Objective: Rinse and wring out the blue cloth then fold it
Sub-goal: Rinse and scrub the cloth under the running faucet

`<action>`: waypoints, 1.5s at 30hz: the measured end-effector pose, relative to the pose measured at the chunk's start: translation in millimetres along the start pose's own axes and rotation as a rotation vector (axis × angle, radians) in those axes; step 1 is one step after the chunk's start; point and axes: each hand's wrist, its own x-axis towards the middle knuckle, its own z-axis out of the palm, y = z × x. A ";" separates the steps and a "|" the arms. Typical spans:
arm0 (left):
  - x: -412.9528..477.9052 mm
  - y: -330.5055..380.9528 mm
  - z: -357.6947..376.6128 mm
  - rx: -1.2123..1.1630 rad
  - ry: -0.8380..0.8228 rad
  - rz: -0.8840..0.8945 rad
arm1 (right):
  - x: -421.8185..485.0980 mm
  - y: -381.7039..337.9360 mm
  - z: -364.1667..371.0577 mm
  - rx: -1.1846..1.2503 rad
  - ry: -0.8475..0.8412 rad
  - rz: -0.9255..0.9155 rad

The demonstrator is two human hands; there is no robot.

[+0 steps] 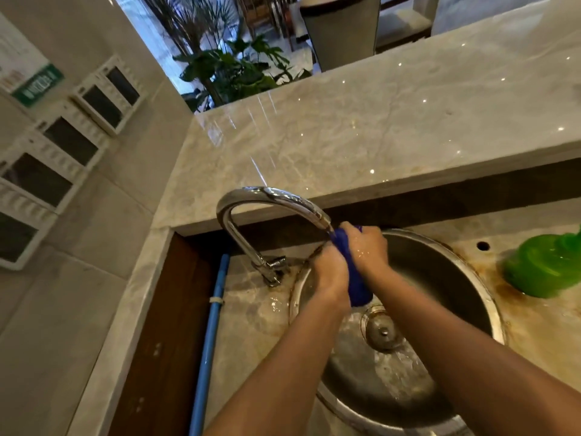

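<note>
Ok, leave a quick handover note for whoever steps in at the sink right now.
Left hand: shut on the blue cloth, lower on the bunch.
Right hand: shut on the blue cloth near its top, just under the faucet spout.
The cloth is bunched into a roll and held over the round metal sink, above the drain.
Done: the cloth looks wet and the hands appear to be wringing it. I cannot tell whether water is running.
Left: finish wringing, then fold the cloth.
</note>
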 end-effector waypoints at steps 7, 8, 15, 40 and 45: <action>11.8 30.2 -6.4 -0.137 0.103 0.009 | -22.7 6.2 16.7 -0.007 -0.019 -0.047; 11.0 17.8 -6.3 -0.039 0.053 0.040 | -14.1 3.9 11.2 -0.019 -0.027 -0.016; 27.1 31.7 -9.0 0.016 0.227 0.025 | -21.4 15.1 22.4 0.110 -0.028 0.057; 4.2 -8.2 -2.1 0.463 0.159 0.119 | 12.0 9.9 -2.5 0.082 0.057 0.242; 32.7 33.0 -18.3 0.374 0.400 0.247 | -12.5 26.2 18.9 0.050 -0.083 0.239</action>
